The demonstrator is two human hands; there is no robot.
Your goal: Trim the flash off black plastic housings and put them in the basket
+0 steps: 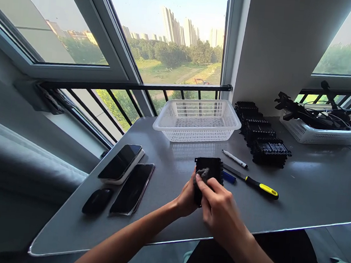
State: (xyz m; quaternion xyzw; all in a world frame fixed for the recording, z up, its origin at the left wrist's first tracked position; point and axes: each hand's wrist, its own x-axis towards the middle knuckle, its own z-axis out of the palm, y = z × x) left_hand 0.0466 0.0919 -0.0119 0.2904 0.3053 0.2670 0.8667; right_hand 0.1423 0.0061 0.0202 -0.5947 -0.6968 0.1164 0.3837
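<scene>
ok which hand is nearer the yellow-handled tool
Right. The right hand is to the left of the yellow-handled tool, on the person's side; the left hand is farther left of it.

It looks like a small workshop corner in a room: on the grey worktop (173,160), a hand file (254,184) and marker pen (235,159) lie at the near right of the white perforated basket (196,136), with stacks of black plastic parts (270,151) to its right. Behind the basket, a large window (187,1) with a black railing (173,88) faces trees (170,54) and tower blocks (173,27).
</scene>
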